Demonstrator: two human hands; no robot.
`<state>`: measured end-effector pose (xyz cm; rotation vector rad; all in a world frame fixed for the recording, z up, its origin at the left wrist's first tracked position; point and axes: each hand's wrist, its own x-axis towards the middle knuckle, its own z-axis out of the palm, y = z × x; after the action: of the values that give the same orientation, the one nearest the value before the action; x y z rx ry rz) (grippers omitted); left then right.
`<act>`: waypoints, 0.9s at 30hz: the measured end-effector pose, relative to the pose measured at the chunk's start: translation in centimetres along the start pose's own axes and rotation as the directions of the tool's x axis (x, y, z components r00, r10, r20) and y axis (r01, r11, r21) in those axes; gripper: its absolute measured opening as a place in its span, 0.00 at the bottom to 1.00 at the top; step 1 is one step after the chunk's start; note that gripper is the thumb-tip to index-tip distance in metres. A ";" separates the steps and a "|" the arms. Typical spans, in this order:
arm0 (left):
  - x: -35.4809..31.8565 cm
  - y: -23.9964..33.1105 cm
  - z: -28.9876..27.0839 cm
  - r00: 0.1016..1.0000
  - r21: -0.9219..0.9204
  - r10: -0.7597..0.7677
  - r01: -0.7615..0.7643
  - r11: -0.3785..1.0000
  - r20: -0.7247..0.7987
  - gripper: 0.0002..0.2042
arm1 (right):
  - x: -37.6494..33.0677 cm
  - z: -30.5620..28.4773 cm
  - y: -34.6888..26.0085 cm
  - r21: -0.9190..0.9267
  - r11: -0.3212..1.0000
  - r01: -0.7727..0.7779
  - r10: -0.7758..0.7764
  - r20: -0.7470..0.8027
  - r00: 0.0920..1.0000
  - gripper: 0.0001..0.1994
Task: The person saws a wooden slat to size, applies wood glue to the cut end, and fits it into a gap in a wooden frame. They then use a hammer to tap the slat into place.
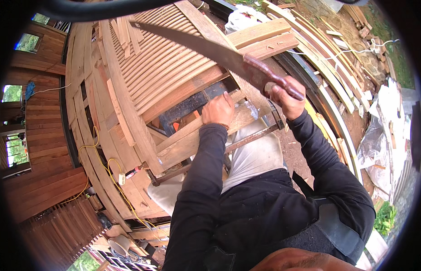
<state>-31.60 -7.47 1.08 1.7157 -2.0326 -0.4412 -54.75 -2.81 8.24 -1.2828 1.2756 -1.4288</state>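
A long dark-bladed handsaw point(215, 52) with a brown handle is raised above the slatted tan wooden panel point(156, 72), the right hand's point(289, 97) fingers wrapped round its handle. The left hand point(218, 111) rests curled at the panel's end; I cannot tell whether its fingers pinch anything.

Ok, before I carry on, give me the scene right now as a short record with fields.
Right hand: closed around the handle of a handsaw
Saw position: raised, blade pointing up and left across the view, over a slatted wooden panel
Left hand: curled, at the panel's near rail; whether it grips is unclear
Near end: rusty metal bar alongside the rail
Right side: clear plastic sheeting on the ground
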 end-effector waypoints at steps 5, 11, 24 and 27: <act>0.0 0.0 0.3 1.000 0.034 -0.007 0.007 0.999 -0.001 0.24 | -0.7 -0.2 1.0 -0.192 0.981 -0.023 0.030 0.038 0.999 0.07; -0.1 0.2 -0.6 0.999 -0.035 -0.014 0.016 0.999 0.050 0.23 | -2.2 -0.3 -5.7 -0.085 0.989 -0.119 0.121 0.023 0.992 0.09; 0.2 0.8 -1.4 0.984 -0.075 -0.049 0.062 0.995 0.170 0.24 | -8.0 -4.4 -19.5 -0.408 0.876 -0.256 0.277 -0.009 0.961 0.11; 0.0 0.1 -1.3 0.985 -0.083 -0.039 0.054 0.995 0.166 0.24 | -9.1 -4.5 -20.0 -0.537 0.821 -0.193 0.200 -0.046 0.979 0.11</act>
<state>-30.97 -7.37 2.22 1.7273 -2.0558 -0.6974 -56.72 9.91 26.62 -1.4573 1.8300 -0.9357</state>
